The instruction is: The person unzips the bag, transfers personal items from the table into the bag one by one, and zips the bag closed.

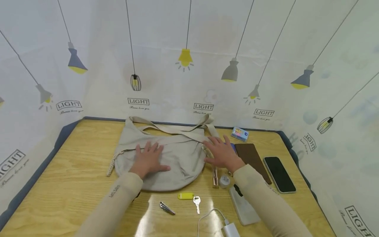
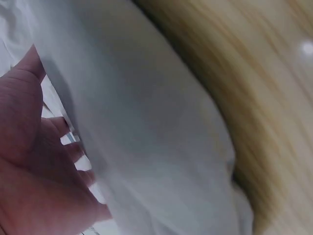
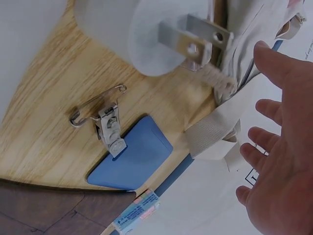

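Note:
A beige cloth shoulder bag (image 1: 177, 164) lies flat on the table, its strap (image 1: 189, 133) looped across the top. My left hand (image 1: 148, 159) rests on the bag's front near the zip, fingers spread and thumb out to the right. In the left wrist view the same hand (image 2: 41, 166) shows palm-side beside the pale cloth. My right hand (image 1: 222, 153) is stretched out over the bag's right edge. Seen from the right wrist, that hand (image 3: 283, 137) has nothing in its fingers, and the bag's strap (image 3: 215, 137) lies left of it.
Right of the bag are a blue badge holder (image 3: 134, 156) with a clip, a brown notebook (image 1: 250, 156), a phone (image 1: 279, 174), a small blue box (image 1: 240, 134) and a plug (image 3: 146, 34). Nearer lie nail clippers (image 1: 167, 208), a yellow tag (image 1: 186, 196) and a key (image 1: 196, 203).

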{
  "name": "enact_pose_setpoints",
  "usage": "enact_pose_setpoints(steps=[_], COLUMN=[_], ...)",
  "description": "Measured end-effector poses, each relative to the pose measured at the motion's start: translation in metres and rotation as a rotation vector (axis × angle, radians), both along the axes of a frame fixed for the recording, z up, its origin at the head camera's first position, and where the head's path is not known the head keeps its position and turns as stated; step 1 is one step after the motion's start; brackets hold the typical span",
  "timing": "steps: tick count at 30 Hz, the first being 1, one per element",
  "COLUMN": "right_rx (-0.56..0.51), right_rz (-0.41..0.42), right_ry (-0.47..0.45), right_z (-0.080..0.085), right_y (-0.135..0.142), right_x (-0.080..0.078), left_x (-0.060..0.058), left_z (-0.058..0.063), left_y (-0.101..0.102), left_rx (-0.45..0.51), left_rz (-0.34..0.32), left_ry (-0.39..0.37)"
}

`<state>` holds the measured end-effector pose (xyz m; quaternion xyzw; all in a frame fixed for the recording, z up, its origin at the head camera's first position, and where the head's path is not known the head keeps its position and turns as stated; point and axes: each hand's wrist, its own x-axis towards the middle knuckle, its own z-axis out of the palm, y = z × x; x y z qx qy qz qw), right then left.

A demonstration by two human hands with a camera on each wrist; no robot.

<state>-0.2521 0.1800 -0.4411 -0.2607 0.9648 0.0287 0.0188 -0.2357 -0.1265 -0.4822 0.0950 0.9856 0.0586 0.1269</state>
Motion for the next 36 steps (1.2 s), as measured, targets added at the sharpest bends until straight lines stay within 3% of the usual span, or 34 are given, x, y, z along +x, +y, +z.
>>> enact_pose_setpoints(steps=[5, 9, 13, 17, 20, 23, 27, 32, 36], right_rx=[-0.039, -0.034, -0.032, -0.05, -0.055, -0.054, -0.056, -0.051, -0.038], right_rz=[0.024, 0.022, 0.016, 0.02, 0.024, 0.023, 0.023, 0.027, 0.025], right_ry=[0.012, 0.007, 0.0, -0.003, -0.007, -0.007, -0.003, -0.006, 0.0], right_z=[-0.002, -0.004, -0.006, -0.006, -0.006, -0.006, -0.006, -0.004, -0.004], right_y=[-0.002, -0.001, 0.0, 0.001, 0.002, 0.002, 0.002, 0.001, 0.001], right_x=[0.001, -0.001, -0.002, -0.003, -0.004, -0.004, -0.003, -0.002, -0.002], left_x=[-0.003, -0.016, -0.029, -0.034, -0.037, -0.038, -0.037, -0.037, -0.042], left_z=[0.005, -0.004, -0.002, 0.007, 0.008, 0.005, 0.002, 0.0, 0.002], left_y=[-0.017, -0.025, -0.04, -0.066, -0.086, -0.099, -0.107, -0.108, -0.11], left_rx=[0.039, 0.088, 0.15, 0.188, 0.195, 0.191, 0.197, 0.204, 0.247], left_rz=[-0.024, 0.005, 0.117, 0.265, 0.367, 0.419, 0.412, 0.376, 0.386], left_ry=[0.013, 0.111, 0.222, 0.27, 0.268, 0.262, 0.23, 0.118, 0.057])
